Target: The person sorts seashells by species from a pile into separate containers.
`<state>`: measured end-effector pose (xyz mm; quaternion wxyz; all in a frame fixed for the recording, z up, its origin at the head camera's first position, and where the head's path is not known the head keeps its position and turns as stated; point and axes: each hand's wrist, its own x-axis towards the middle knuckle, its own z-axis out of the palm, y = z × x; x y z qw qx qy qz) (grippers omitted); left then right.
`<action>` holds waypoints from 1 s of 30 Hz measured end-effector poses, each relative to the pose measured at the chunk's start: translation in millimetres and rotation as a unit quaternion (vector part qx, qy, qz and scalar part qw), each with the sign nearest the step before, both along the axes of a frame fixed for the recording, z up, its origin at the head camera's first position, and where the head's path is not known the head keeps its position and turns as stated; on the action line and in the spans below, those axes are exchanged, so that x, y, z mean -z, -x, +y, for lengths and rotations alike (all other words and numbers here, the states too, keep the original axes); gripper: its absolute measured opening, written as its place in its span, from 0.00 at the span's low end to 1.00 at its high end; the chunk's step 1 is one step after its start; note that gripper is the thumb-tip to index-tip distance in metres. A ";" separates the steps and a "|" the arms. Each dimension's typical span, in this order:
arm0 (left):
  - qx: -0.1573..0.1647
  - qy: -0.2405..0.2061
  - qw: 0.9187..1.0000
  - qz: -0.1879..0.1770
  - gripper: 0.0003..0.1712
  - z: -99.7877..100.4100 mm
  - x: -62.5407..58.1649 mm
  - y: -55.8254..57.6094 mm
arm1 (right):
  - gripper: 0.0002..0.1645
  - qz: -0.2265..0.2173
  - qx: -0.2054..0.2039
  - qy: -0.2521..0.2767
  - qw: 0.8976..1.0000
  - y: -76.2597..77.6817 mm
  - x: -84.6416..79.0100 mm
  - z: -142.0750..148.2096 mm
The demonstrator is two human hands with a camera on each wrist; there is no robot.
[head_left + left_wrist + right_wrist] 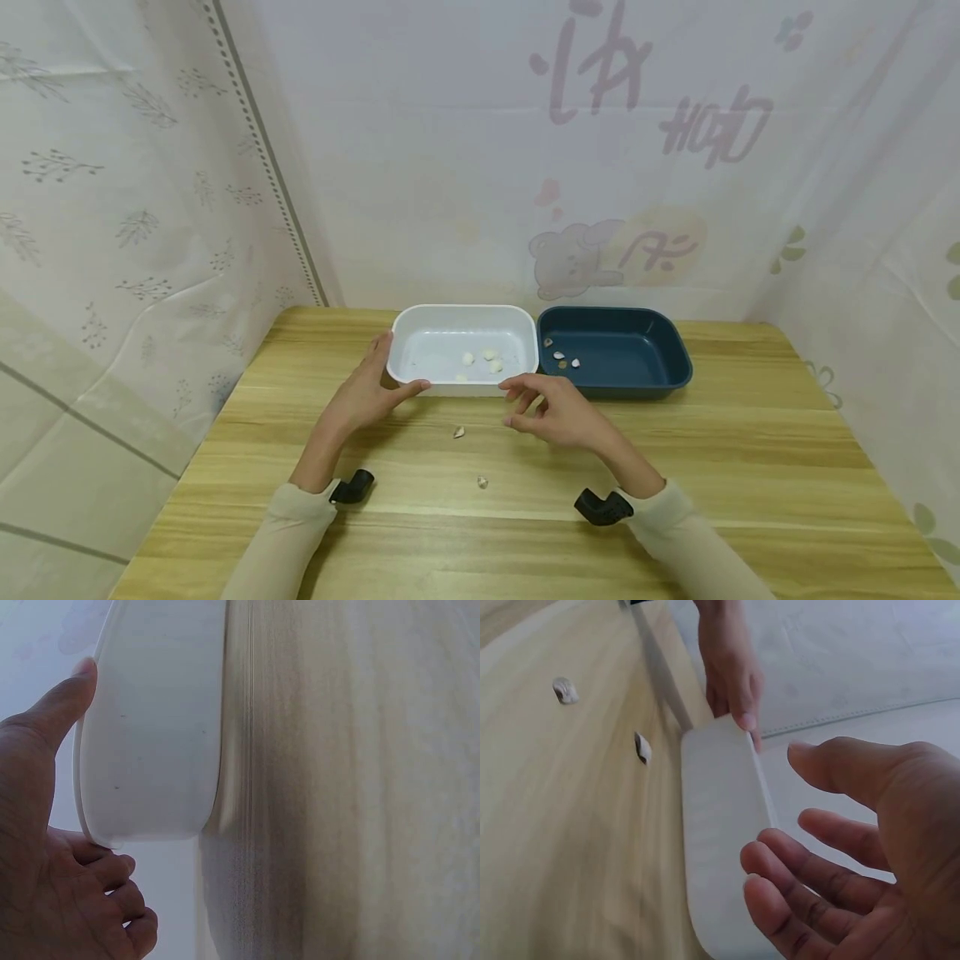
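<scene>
My left hand [362, 390] holds the near left corner of a white tray [450, 315], thumb on the front rim and fingers along the left end. In the left wrist view the thumb touches the rim, with the other fingers bent by the tray's end. Several small cream-white rounded pieces [489, 355] lie inside the tray. By its front right corner hovers my right hand [558, 410], fingers loosely bent. The right wrist view shows a gap between thumb and fingers, with nothing held. Two small shells, one nearer the tray [459, 432] and another [482, 482], lie on the table.
A dark blue tray [678, 367] stands against the white tray's right side, with several small shells [558, 355] at its left end. Both stand on a wood-grain table [750, 467]. Printed curtains [420, 167] hang behind and at the sides.
</scene>
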<state>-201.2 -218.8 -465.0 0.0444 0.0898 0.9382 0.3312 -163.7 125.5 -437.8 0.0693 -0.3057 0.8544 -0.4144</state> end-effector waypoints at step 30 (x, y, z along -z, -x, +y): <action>-0.003 -0.001 1.000 -0.001 0.73 0.7 0.0 1.2 | 0.15 -0.020 -0.018 -0.034 0.999 17.3 49.9 -64.5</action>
